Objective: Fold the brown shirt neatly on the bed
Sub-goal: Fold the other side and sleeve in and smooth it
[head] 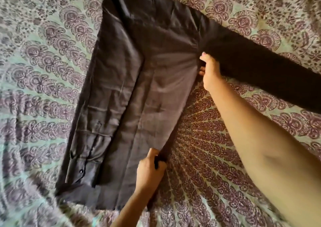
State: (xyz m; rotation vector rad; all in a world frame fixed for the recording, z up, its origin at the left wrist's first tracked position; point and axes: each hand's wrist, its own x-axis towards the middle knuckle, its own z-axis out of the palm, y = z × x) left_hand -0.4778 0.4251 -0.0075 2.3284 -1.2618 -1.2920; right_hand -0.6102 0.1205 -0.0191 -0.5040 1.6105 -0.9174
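Head view: brown shirt (156, 87) lies flat on the bed (217, 148), centre-left of frame, collar end far from the person, hem near. Left hand (149, 171) is at the shirt's right edge close to the hem, fingers (160, 166) curled tight around a bunched bit of that edge, thumb on top of the cloth. Right hand (211, 72) is further up the same edge, where the right sleeve (260, 67) joins the body; it pinches the fabric there, thumb above and fingertips tucked under. Cloth puckers toward that pinch. Right sleeve runs out straight to the right across the bed. Left side is folded in over the body, with the left sleeve (104, 113) laid down along it and the buttoned cuff (81, 167) near the hem. Fabric is dark brown, slight sheen, a few crease lines. Bed cover is a purple-on-pale-green print.
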